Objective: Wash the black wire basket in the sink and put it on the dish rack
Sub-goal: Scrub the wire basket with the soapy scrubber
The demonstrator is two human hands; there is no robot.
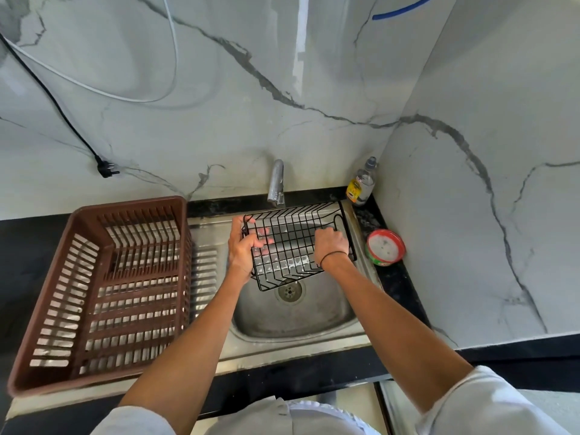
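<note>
Basket: the black wire basket is held tilted over the sink, under the tap, clear of the bowl's floor.
Handling: judged light and stiff, a thin open wire frame; probably slippery when wet, not fragile. The rim wires at the two short ends look like the surest places to hold.
Left hand: the left hand grips the basket's left end, fingers curled through the wires.
Right hand: the right hand is closed into a fist on wires near the right end; whether it holds a scrubber cannot be told.
Destination: the brown dish rack sits on the desk just left of the sink.
</note>
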